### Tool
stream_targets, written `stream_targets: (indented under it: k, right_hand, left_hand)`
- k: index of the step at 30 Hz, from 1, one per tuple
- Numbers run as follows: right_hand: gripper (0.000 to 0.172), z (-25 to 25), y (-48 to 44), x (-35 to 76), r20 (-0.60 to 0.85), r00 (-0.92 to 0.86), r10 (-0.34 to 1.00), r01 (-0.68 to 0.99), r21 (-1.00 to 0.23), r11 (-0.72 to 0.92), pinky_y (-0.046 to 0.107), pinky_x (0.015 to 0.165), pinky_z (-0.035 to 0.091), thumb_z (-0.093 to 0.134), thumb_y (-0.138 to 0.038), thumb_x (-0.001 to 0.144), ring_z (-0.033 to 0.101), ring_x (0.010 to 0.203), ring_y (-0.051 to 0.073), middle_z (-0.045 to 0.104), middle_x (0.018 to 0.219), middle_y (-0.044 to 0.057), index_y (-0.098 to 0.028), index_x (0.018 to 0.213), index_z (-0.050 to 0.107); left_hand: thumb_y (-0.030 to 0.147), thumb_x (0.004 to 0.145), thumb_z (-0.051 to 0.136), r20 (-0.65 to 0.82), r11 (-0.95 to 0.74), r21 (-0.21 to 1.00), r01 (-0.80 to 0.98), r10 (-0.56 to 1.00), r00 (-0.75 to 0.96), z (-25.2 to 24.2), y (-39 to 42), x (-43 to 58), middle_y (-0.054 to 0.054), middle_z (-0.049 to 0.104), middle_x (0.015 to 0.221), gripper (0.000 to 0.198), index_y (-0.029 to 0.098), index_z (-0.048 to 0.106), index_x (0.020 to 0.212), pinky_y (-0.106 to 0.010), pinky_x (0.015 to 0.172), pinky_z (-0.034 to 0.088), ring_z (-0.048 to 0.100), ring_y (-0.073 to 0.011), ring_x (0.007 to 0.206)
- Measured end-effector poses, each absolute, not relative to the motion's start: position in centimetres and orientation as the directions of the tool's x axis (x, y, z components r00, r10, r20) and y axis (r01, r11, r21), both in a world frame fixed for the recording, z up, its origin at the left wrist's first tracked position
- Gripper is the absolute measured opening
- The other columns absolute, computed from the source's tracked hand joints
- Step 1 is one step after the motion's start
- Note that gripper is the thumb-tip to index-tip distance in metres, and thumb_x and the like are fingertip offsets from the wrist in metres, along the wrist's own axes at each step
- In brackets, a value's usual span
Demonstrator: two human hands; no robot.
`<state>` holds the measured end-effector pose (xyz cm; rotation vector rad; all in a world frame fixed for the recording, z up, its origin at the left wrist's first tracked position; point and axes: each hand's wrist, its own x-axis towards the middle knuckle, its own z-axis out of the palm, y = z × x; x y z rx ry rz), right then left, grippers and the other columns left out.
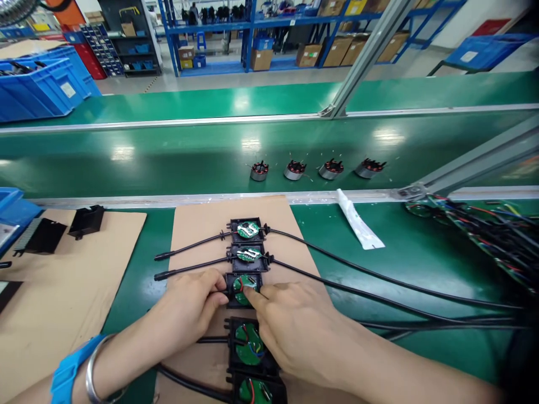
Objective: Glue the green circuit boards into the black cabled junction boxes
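A small black open housing (229, 303) with a round green circuit board (240, 283) inside lies between my hands, third in a column of such housings. My left hand (196, 297) is closed, thumb and forefinger pinching the black cable at the housing's left end. My right hand (295, 325) reaches over the right end, its forefinger on the board near a red wire; the other fingers are bent and partly hidden. Above are two housings (247, 257) with boards and cables fitted. Nearer me, a housing (252, 343) shows coloured wires, and another (256, 390) is cut off by the frame.
Cardboard (197, 224) lies under the housings. Black cables (379, 286) run right toward a wire bundle (484, 235). A white packet (357, 221) lies at right, black cases (42, 235) at left. Several motor stators (295, 170) stand beyond the metal rail (311, 197).
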<state>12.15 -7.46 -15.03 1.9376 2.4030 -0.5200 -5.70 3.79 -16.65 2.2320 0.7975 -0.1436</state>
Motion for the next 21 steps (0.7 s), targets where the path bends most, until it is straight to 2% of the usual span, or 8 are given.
stream_targets:
  k: [3,7,11,15,17,19,21]
  right_hand:
    - [0.031,-15.3,-7.6,11.9,-0.207,-0.217,0.954,0.964,-0.201,0.176,0.035,0.050,0.019,0.050,-0.020,0.080,0.060,0.056,0.021,0.068,0.074,0.006,-0.016,0.107,0.065]
    - [0.030,-15.5,-7.6,11.8,-0.174,-0.195,0.965,0.969,-0.187,0.162,0.034,0.049,0.015,0.051,-0.020,0.079,0.059,0.054,0.021,0.068,0.071,0.005,-0.017,0.104,0.066]
    - [0.028,-15.7,-7.7,11.8,-0.131,-0.216,0.968,0.960,-0.210,0.186,0.034,0.049,0.015,0.050,-0.018,0.078,0.057,0.052,0.019,0.067,0.068,0.005,-0.017,0.101,0.067]
    - [0.025,-15.9,-7.8,11.9,-0.103,-0.220,0.970,0.953,-0.234,0.191,0.034,0.049,0.015,0.049,-0.018,0.079,0.056,0.051,0.019,0.067,0.067,0.005,-0.018,0.096,0.067]
    - [0.023,-16.1,-7.9,11.9,-0.093,-0.223,0.970,0.948,-0.251,0.194,0.034,0.049,0.017,0.049,-0.018,0.079,0.056,0.051,0.019,0.067,0.068,0.005,-0.018,0.094,0.066]
    - [0.020,-16.2,-7.9,11.9,-0.094,-0.230,0.969,0.941,-0.276,0.196,0.033,0.049,0.019,0.050,-0.018,0.079,0.056,0.052,0.018,0.067,0.068,0.005,-0.017,0.092,0.065]
    - [0.017,-16.3,-7.8,11.9,-0.103,-0.226,0.969,0.936,-0.298,0.187,0.033,0.049,0.020,0.050,-0.018,0.079,0.056,0.052,0.018,0.067,0.068,0.006,-0.016,0.089,0.065]
  left_hand:
    - [0.024,0.091,0.042,-0.332,-0.576,0.590,0.567,0.467,0.820,-16.0,4.0,-5.5,-0.003,0.070,0.089,0.020,0.021,0.062,0.088,-0.031,0.072,0.044,0.064,-0.0207,0.081]
    - [0.026,0.094,0.032,-0.349,-0.631,0.510,0.585,0.469,0.811,-15.4,3.9,-5.2,-0.003,0.064,0.075,0.031,0.019,0.056,0.076,-0.029,0.063,0.038,0.057,-0.0180,0.068]
    - [0.032,0.096,0.025,-0.489,-0.527,0.536,0.660,0.443,0.751,-15.6,4.0,-5.0,-0.002,0.059,0.068,0.040,0.019,0.054,0.072,-0.029,0.063,0.038,0.053,-0.0171,0.065]
    - [0.032,0.093,0.030,-0.526,-0.419,0.612,0.671,0.417,0.741,-16.2,4.3,-4.8,0.000,0.056,0.066,0.036,0.019,0.050,0.066,-0.028,0.064,0.037,0.050,-0.0155,0.064]
    - [0.028,0.088,0.031,-0.602,-0.260,0.664,0.701,0.369,0.708,-16.5,4.5,-4.7,0.003,0.044,0.054,0.032,0.020,0.045,0.061,-0.026,0.054,0.032,0.041,-0.0132,0.053]
    - [0.025,0.085,0.030,-0.671,-0.140,0.660,0.738,0.331,0.663,-16.7,4.8,-4.7,0.005,0.032,0.047,0.029,0.020,0.042,0.059,-0.025,0.048,0.026,0.032,-0.0125,0.047]
    - [0.026,0.086,0.030,-0.678,-0.192,0.627,0.755,0.343,0.650,-16.7,5.0,-4.6,0.005,0.035,0.048,0.031,0.020,0.044,0.059,-0.025,0.049,0.028,0.034,-0.0124,0.048]
